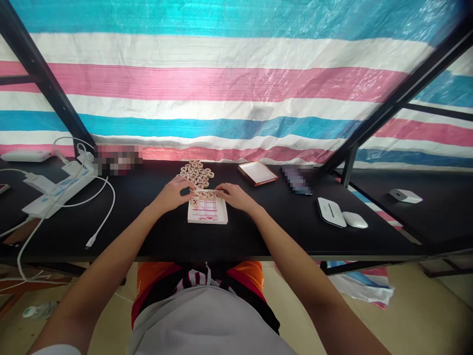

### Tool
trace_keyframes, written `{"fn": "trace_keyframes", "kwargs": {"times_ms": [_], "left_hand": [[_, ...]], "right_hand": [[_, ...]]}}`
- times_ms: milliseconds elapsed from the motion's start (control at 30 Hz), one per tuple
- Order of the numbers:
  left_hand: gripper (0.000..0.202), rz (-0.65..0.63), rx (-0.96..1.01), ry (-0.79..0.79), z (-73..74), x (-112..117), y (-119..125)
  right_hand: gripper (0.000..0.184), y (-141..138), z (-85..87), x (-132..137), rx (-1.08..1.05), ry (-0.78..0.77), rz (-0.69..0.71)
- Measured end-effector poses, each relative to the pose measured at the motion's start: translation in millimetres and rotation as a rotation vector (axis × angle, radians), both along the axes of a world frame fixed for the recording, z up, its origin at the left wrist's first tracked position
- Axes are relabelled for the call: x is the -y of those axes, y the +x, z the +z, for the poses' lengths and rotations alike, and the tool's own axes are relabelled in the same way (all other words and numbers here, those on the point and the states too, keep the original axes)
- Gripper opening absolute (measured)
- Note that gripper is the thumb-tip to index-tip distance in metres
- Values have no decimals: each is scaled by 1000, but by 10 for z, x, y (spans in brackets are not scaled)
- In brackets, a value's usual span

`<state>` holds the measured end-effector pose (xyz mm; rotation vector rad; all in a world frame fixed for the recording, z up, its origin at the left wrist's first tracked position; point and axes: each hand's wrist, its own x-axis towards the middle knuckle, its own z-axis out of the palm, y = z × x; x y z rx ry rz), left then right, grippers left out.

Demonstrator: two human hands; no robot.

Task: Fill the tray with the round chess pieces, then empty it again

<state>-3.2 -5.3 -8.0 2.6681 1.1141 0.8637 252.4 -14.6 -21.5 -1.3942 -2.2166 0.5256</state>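
A shallow white box (207, 220) with a red-printed bottom lies on the black table in front of me. Several round wooden xiangqi pieces (203, 195) form a row along its far side, and a single piece (195, 202) sits below the row at the left. My left hand (174, 193) is at the box's far left corner, thumb and forefinger closed around a piece there, mostly hidden by the fingers. At the far right corner, my right hand (237, 195) grips the box edge, fingertips beside the row's last piece. Just beyond the box lies a pile of loose pieces (195, 171).
A box lid (257, 173) lies at the back right, beside a blurred dark object (296, 179). Farther right are a white-topped device (331, 212) and a white mouse (355, 220). A power strip (61, 190) with white cables (107, 217) occupies the left.
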Motion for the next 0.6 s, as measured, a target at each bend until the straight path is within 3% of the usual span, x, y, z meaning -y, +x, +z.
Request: {"fn": "trace_keyframes", "kwargs": {"times_ms": [100,200,400,600], "left_hand": [[22,-156,-3,-41,-6,100,139],[22,-224,-60,-81,-34,138,221],[16,-205,-147,-155,-65,95,213],[18,-171,-165,-71,-82,82,194]], "right_hand": [[25,1,-7,-3,-2,12,7],[25,-1,-4,-3,-6,16,6],[25,-3,-7,-5,-7,17,8],[25,-5,-5,-3,-2,18,11]]}}
